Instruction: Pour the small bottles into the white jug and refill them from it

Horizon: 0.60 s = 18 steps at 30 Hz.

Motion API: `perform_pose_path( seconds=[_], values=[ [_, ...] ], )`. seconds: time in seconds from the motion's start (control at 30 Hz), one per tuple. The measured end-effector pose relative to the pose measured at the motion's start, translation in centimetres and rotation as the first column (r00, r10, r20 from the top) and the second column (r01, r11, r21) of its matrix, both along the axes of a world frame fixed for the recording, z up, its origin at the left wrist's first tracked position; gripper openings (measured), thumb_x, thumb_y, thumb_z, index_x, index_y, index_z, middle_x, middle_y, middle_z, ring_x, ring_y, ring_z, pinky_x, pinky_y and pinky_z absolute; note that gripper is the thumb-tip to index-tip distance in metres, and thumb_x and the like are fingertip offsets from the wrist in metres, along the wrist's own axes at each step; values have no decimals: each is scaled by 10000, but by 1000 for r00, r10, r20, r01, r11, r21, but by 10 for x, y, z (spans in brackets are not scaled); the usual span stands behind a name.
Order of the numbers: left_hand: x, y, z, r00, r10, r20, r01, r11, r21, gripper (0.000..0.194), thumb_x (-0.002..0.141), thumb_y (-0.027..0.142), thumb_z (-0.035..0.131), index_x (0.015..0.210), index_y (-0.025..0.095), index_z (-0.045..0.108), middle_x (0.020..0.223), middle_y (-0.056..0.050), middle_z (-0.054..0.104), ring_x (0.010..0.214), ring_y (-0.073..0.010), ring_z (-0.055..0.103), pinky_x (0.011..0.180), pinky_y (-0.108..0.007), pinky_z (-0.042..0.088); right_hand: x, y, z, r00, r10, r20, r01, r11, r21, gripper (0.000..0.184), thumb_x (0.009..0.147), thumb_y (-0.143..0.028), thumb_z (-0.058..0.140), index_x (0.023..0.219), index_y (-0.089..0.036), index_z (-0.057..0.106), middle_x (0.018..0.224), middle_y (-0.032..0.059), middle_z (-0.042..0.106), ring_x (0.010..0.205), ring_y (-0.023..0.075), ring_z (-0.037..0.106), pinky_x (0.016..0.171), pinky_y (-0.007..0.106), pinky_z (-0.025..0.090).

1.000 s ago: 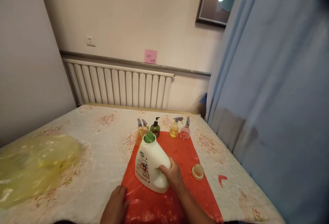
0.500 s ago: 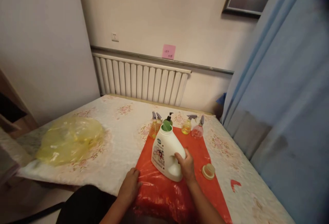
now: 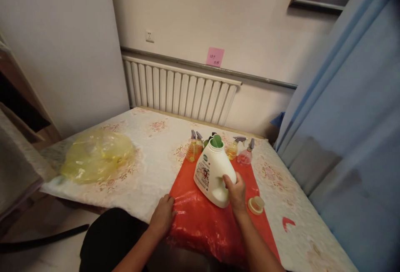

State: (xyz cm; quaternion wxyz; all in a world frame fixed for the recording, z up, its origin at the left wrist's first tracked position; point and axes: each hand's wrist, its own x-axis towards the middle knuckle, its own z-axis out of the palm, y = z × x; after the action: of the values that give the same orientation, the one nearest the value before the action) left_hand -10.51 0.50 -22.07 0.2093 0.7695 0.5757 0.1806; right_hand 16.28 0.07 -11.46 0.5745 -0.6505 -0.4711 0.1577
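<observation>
My right hand [image 3: 236, 193] is closed round the handle of a white detergent jug [image 3: 215, 176]. The jug leans back to the left, uncapped, with a green spout [image 3: 216, 140] in its mouth. Beneath it spreads a red plastic bag [image 3: 190, 218], and my left hand [image 3: 163, 214] pinches the bag's left front edge. I cannot tell whether the jug's base touches the bag. A pale translucent cap [image 3: 256, 205] lies on the bag, right of my right hand. Behind the jug stand spray bottles with orange liquid [image 3: 193, 152], yellow liquid [image 3: 231, 151] and pink liquid [image 3: 245, 157]. A black pump top [image 3: 214, 134] is mostly hidden.
A crumpled yellow plastic bag [image 3: 98, 155] lies at the left of the flowered tablecloth [image 3: 150, 159]. A small red scrap [image 3: 288, 223] is at the right. A radiator [image 3: 181, 91] runs along the wall, and a blue curtain [image 3: 337, 147] hangs at the right.
The view has shifted slightly. The jug has moved a little away from me and now covers more of the pump bottle. Both hands keep their hold.
</observation>
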Motion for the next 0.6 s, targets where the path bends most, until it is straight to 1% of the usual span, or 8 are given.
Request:
perform_pose_path(
  seconds=[0.3, 0.43, 0.6],
  values=[
    [-1, -2, -4, 1000, -5, -16, 5, 1000, 10, 232, 769, 106, 504, 982, 174, 567, 1118, -76, 517, 1063, -209, 466, 950, -313, 364, -34, 9, -22, 996, 75, -38, -75, 997, 4, 326, 712, -509, 621, 662, -203, 521, 561, -54, 512, 573, 146, 476, 539, 237, 374],
    [-1, -3, -5, 1000, -6, -13, 6, 1000, 18, 256, 769, 103, 491, 1003, 168, 571, 1124, -83, 513, 1075, -207, 458, 960, -310, 360, -41, 10, -29, 994, 98, -53, -99, 995, -12, 303, 720, -484, 621, 697, -192, 545, 583, -46, 526, 584, 148, 479, 543, 237, 369],
    [-2, -4, -5, 1000, -17, -16, 17, 1000, 16, 271, 762, 108, 490, 1012, 159, 580, 1138, -91, 523, 1087, -212, 457, 976, -317, 361, -43, 8, -37, 990, 121, -77, -124, 992, -28, 305, 725, -483, 621, 728, -188, 543, 625, -33, 545, 603, 155, 488, 560, 242, 377]
  ],
)
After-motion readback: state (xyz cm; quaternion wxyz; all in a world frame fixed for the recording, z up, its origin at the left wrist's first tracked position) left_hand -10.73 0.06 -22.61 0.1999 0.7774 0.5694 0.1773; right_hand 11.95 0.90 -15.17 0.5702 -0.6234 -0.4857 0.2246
